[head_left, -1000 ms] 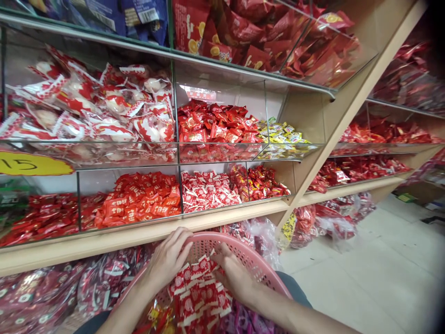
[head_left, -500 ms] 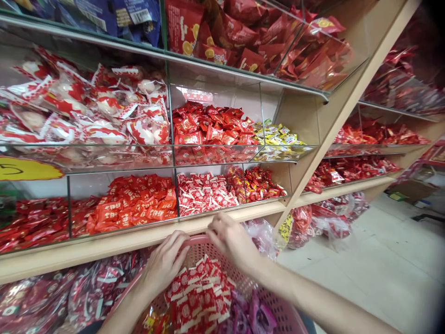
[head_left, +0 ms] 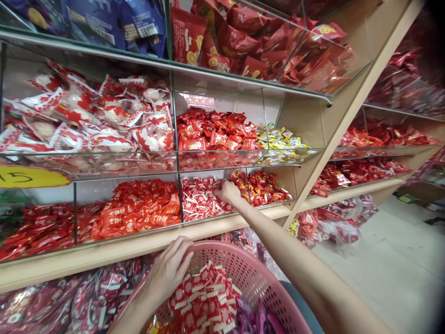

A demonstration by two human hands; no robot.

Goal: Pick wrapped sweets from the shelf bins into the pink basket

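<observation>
right hand [head_left: 227, 191] is reaching over the front panel into the low bin, fingers bunched and curled at the red-and-white candies [head_left: 196, 204]. can't tell if it's pinching any, the fingertips are buried from this angle. left hand [head_left: 172, 262] lies over the rim of the pink basket [head_left: 259, 266], fingers loosely together; can't tell if that's a real grip or just resting, but my guess is it steadies the basket while the other arm is stretched out.

basket sits just below the shelf edge [head_left: 146, 250], which probably keeps the reach from bin to basket short. the pile [head_left: 205, 301] inside looks like the same candy, with purple packs [head_left: 259, 317] beside it. clear dividers [head_left: 180, 197] split the bins, i'd say so the different candies don't mix.
</observation>
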